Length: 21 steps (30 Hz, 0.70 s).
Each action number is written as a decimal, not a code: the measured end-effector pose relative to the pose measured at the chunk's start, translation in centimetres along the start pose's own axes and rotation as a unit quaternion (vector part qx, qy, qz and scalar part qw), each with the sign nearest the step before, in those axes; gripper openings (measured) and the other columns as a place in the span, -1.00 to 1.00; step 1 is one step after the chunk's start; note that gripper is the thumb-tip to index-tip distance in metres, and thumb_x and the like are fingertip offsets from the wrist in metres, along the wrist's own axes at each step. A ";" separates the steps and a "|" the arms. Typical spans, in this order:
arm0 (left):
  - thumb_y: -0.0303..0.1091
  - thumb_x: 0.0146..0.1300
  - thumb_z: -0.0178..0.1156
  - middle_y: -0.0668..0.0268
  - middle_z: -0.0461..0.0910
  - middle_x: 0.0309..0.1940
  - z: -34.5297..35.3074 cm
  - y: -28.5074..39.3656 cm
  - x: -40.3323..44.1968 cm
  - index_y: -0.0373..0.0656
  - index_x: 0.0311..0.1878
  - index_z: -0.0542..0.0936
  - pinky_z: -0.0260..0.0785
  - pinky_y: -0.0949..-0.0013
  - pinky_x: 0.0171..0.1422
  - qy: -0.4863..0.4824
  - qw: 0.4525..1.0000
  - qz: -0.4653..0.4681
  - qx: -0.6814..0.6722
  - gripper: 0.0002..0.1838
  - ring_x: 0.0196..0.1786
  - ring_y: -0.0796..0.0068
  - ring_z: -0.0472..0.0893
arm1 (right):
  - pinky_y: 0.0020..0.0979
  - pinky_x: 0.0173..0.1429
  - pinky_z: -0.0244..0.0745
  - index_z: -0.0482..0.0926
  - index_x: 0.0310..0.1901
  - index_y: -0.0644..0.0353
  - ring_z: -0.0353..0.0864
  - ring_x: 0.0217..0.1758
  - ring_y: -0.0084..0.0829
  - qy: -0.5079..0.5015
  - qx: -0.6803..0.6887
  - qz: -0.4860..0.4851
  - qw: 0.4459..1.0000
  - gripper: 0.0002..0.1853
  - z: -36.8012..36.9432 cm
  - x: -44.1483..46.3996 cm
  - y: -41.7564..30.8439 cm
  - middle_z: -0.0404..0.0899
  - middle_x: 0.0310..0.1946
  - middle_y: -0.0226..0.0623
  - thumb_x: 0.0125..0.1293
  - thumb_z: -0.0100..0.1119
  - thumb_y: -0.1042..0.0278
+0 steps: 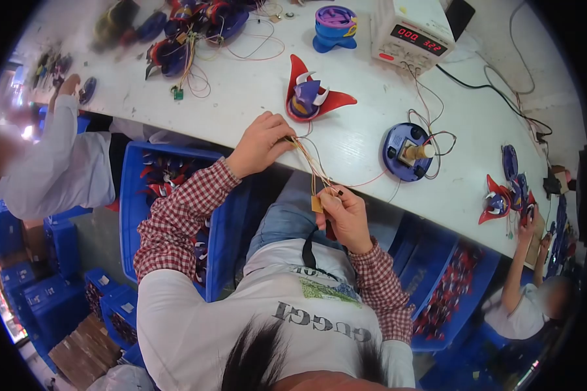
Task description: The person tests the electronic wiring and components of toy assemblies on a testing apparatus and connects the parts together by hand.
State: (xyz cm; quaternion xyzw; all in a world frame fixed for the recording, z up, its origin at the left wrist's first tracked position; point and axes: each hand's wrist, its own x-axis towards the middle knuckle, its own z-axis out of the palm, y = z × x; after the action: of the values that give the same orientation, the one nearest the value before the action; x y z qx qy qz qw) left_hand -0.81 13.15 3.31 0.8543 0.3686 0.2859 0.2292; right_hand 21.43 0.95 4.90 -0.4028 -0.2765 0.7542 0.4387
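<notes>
My left hand (262,144) is closed at the table's near edge, its fingertips pinching a bundle of thin wires (312,162). Those wires run down to my right hand (346,218), which is closed in front of my lap around a small tan circuit board (317,204). Something dark red shows partly under the right fingers; its shape is hidden. Just beyond my left hand, a toy head (306,98) with red wings, white horns and a purple face lies on the table. A wire trails from it toward my hands.
To the right sits a round blue base (406,153) with wires, near a power supply (411,39). A blue cup (334,29) and wired toy parts (189,32) lie farther back. Blue bins (132,208) flank my lap. Co-workers sit at left (65,156) and right (518,306).
</notes>
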 end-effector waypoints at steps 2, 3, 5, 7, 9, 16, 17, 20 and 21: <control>-0.45 0.09 0.25 0.29 0.46 -0.26 0.1 0.1 0.1 -0.19 -0.15 0.58 0.28 0.40 -0.07 0.008 1.000 -0.003 0.004 -0.78 -0.22 0.34 0.38 | -0.61 -0.51 0.36 0.53 -0.14 0.33 0.43 -0.62 -0.56 0.004 -0.001 -0.001 1.000 -0.86 -0.1 0.0 0.1 0.53 -0.51 -0.26 0.39 0.06 0.43; -0.45 0.10 0.25 0.29 0.46 -0.26 0.2 0.2 0.2 -0.19 -0.17 0.57 0.28 0.40 -0.07 0.015 1.000 -0.007 0.007 -0.80 -0.22 0.34 0.38 | -0.62 -0.50 0.36 0.53 -0.14 0.33 0.43 -0.61 -0.56 0.007 0.000 0.000 1.000 -0.85 -0.2 0.0 0.2 0.53 -0.51 -0.26 0.39 0.07 0.43; -0.45 0.10 0.25 0.28 0.45 -0.28 0.5 0.4 0.2 -0.19 -0.21 0.57 0.28 0.39 -0.08 0.028 0.999 -0.017 0.012 -0.83 -0.22 0.34 0.38 | -0.63 -0.49 0.37 0.53 -0.14 0.33 0.43 -0.60 -0.57 0.016 0.001 0.003 1.000 -0.85 -0.4 0.0 0.3 0.53 -0.51 -0.27 0.39 0.08 0.42; -0.45 0.09 0.25 0.27 0.45 -0.28 0.5 0.5 0.3 -0.19 -0.22 0.56 0.28 0.38 -0.06 0.026 0.999 -0.019 0.016 -0.83 -0.21 0.33 0.39 | -0.63 -0.49 0.37 0.53 -0.13 0.33 0.43 -0.60 -0.58 0.018 -0.004 0.003 1.000 -0.85 -0.6 0.1 0.4 0.53 -0.51 -0.27 0.39 0.09 0.42; -0.45 0.08 0.25 0.24 0.46 -0.27 0.5 0.6 0.4 -0.20 -0.24 0.54 0.29 0.36 -0.04 0.022 0.999 -0.022 0.026 -0.83 -0.19 0.29 0.41 | -0.63 -0.48 0.38 0.53 -0.13 0.33 0.43 -0.60 -0.59 0.022 -0.013 0.003 1.000 -0.84 -0.8 0.1 0.5 0.53 -0.52 -0.28 0.39 0.10 0.42; -0.47 0.07 0.26 0.28 0.44 -0.30 0.8 0.3 0.2 -0.18 -0.21 0.57 0.27 0.41 -0.10 0.039 0.999 -0.012 0.024 -0.81 -0.23 0.36 0.38 | -0.64 -0.48 0.38 0.54 -0.13 0.34 0.43 -0.60 -0.61 0.026 -0.014 0.002 1.000 -0.84 -0.9 0.0 0.6 0.53 -0.53 -0.31 0.38 0.11 0.41; -0.47 0.07 0.26 0.28 0.44 -0.30 0.7 0.4 0.3 -0.18 -0.20 0.57 0.27 0.41 -0.11 0.039 0.999 -0.012 0.023 -0.81 -0.23 0.37 0.38 | -0.64 -0.48 0.38 0.54 -0.13 0.33 0.43 -0.60 -0.61 0.028 -0.014 0.003 0.999 -0.84 -0.9 0.0 0.7 0.53 -0.53 -0.31 0.38 0.11 0.41; -0.48 0.08 0.27 0.28 0.44 -0.30 0.6 0.5 0.3 -0.18 -0.19 0.57 0.27 0.42 -0.11 0.037 0.999 -0.015 0.021 -0.80 -0.23 0.38 0.38 | -0.64 -0.48 0.38 0.54 -0.14 0.33 0.43 -0.60 -0.60 0.034 -0.016 0.004 0.999 -0.84 -0.9 0.0 0.9 0.53 -0.53 -0.32 0.38 0.11 0.41; -0.48 0.08 0.27 0.28 0.44 -0.30 0.7 0.5 0.2 -0.18 -0.19 0.57 0.27 0.42 -0.11 0.037 0.999 -0.015 0.021 -0.80 -0.23 0.38 0.38 | -0.64 -0.48 0.38 0.54 -0.14 0.33 0.43 -0.60 -0.60 0.034 -0.016 0.004 0.999 -0.84 -0.9 0.0 1.0 0.53 -0.53 -0.32 0.38 0.11 0.41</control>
State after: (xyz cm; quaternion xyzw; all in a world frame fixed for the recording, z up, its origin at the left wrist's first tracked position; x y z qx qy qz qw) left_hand 0.01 12.89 3.22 0.8421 0.3955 0.3061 0.2018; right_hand 21.78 0.50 3.65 -0.4364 -0.2716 0.7372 0.4385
